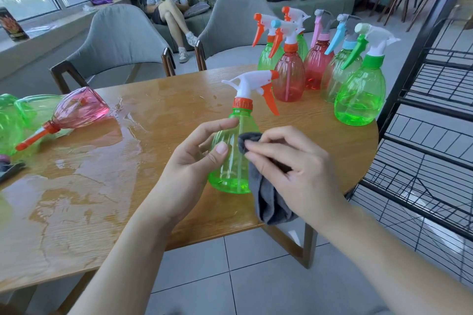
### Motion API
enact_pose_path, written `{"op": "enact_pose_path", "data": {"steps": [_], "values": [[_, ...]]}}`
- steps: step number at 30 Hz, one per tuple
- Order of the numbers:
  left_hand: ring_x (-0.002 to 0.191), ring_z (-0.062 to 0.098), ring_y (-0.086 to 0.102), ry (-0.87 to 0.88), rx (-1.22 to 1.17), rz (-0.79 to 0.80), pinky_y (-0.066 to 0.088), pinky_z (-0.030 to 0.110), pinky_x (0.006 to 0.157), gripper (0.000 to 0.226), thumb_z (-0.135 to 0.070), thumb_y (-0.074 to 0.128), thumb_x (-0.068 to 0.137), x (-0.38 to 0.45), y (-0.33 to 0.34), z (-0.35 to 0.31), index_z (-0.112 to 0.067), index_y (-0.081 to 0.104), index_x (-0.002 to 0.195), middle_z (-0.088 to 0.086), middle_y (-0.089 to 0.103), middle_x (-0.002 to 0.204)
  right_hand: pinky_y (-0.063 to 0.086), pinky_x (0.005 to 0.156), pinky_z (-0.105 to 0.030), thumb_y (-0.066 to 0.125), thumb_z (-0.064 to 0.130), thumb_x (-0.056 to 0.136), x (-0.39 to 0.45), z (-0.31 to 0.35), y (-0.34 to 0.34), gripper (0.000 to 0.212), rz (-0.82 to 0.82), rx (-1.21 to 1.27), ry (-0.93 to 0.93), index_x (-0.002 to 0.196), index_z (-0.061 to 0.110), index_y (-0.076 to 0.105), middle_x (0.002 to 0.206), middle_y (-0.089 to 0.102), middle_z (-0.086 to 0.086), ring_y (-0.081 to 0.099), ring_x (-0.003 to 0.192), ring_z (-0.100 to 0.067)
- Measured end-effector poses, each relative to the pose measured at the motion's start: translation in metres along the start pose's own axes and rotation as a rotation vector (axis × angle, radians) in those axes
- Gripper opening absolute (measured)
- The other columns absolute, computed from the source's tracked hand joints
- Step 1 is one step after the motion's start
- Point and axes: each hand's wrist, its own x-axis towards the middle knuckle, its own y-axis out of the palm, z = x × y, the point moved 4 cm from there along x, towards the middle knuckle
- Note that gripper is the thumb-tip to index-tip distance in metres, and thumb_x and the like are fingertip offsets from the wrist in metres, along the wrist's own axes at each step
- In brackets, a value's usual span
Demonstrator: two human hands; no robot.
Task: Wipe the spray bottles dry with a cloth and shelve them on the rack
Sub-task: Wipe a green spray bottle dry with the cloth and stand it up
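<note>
Holding item one, a green spray bottle (231,158) with white head and orange trigger, upright just above the wet wooden table (107,186), my left hand (190,161) has thumb and fingers curled round its body while my right hand (289,169) pinches a grey cloth (266,199) against its right side, the cloth's tail hanging past the table edge. Further stock: six upright bottles (358,94), green and red, grouped at the far right corner beside the black wire rack (432,151); a pink bottle (79,110) and green ones (12,125) lying at the left edge.
</note>
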Motion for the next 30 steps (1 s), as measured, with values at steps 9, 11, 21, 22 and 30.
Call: {"op": "enact_pose_path", "data": {"steps": [9, 11, 21, 22, 30], "values": [[0.133, 0.030, 0.061, 0.080, 0.141, 0.025, 0.045, 0.059, 0.114, 0.030, -0.028, 0.066, 0.101, 0.000, -0.002, 0.001, -0.034, 0.074, 0.129, 0.003, 0.070, 0.136, 0.051, 0.083, -0.015, 0.073, 0.014, 0.097, 0.008, -0.012, -0.005, 0.017, -0.084, 0.090, 0.261, 0.112, 0.011, 0.080, 0.103, 0.073, 0.002, 0.069, 0.094, -0.006], [0.139, 0.033, 0.057, 0.068, 0.135, 0.014, 0.035, 0.066, 0.120, 0.031, -0.025, 0.062, 0.102, 0.001, -0.003, 0.004, -0.032, 0.075, 0.129, 0.005, 0.069, 0.140, 0.052, 0.082, -0.016, 0.073, 0.013, 0.096, 0.002, -0.013, -0.004, 0.016, -0.073, 0.136, 0.274, 0.110, 0.009, 0.080, 0.104, 0.072, 0.002, 0.069, 0.094, -0.006], [0.133, 0.036, 0.060, 0.019, 0.023, -0.008, 0.037, 0.068, 0.118, 0.033, -0.020, 0.054, 0.101, 0.001, 0.001, 0.002, -0.031, 0.079, 0.119, 0.008, 0.071, 0.134, 0.048, 0.085, -0.014, 0.074, 0.014, 0.096, 0.004, -0.010, -0.005, 0.017, -0.040, 0.087, 0.224, 0.111, 0.009, 0.080, 0.104, 0.071, -0.001, 0.067, 0.095, -0.007], [0.130, 0.034, 0.062, 0.013, 0.003, -0.005, 0.041, 0.065, 0.116, 0.033, -0.019, 0.054, 0.101, 0.000, 0.003, 0.003, -0.031, 0.080, 0.118, 0.008, 0.072, 0.133, 0.048, 0.085, -0.014, 0.073, 0.014, 0.096, 0.005, -0.010, -0.005, 0.017, -0.048, 0.089, 0.231, 0.111, 0.009, 0.079, 0.105, 0.071, -0.001, 0.067, 0.096, -0.007], [0.112, 0.030, 0.063, 0.042, -0.062, -0.091, 0.048, 0.051, 0.095, 0.033, -0.038, 0.072, 0.090, -0.001, 0.009, 0.004, -0.033, 0.068, 0.122, 0.007, 0.069, 0.124, 0.046, 0.085, -0.011, 0.077, 0.011, 0.092, -0.016, -0.001, 0.005, 0.012, -0.003, 0.059, 0.144, 0.101, 0.004, 0.080, 0.101, 0.072, -0.004, 0.067, 0.092, -0.006]]}}
